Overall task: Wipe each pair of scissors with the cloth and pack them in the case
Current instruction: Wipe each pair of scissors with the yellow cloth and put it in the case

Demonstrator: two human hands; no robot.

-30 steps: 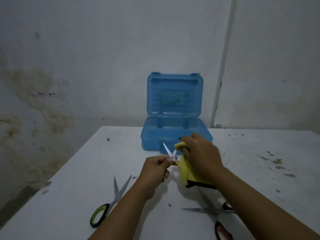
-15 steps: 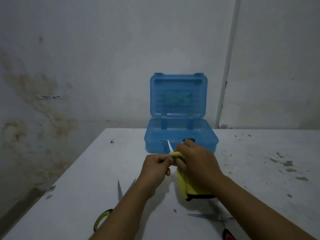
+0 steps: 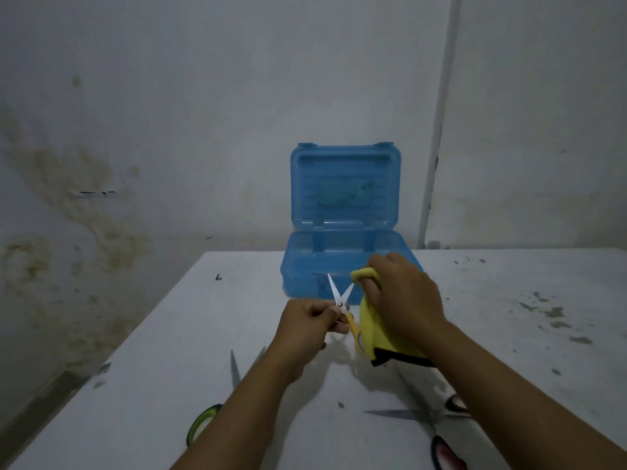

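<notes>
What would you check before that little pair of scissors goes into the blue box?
1. Case lid open: ok, the blue case stands open behind the hands.
2. Firm grip on the small scissors: ok, the left hand pinches them near the pivot.
3. Blades closed for packing: not ok, they are spread in a V.
4. Cloth at hand: ok, the right hand holds the yellow cloth.
5. Blades wiped clean: cannot tell.
6. Other pairs waiting: ok, green-handled scissors and red-handled scissors lie on the table.

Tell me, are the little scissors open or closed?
Open. The small scissors in the left hand have their two white blades spread in a V.
</notes>
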